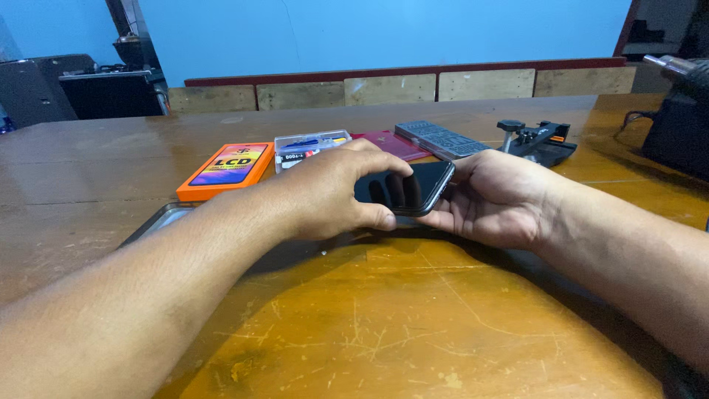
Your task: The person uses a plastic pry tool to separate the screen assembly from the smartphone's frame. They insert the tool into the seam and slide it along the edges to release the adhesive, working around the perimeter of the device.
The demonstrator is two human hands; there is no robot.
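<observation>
Scratched wooden table point(384, 332) fills the foreground, both forearms cut off by the frame edges. Left hand point(332, 193) grips a black phone point(410, 186) from above, thumb under its near edge; right hand point(496, 198) cradles it from beneath, fingers mostly hidden. Behind, an orange box point(227, 170) lies near a clear case point(310, 146), half blocked by the knuckles

Two bare forearms, no sleeves, left hand point(332, 196), right hand point(498, 199), short-nailed fingers point(380, 219)
</observation>
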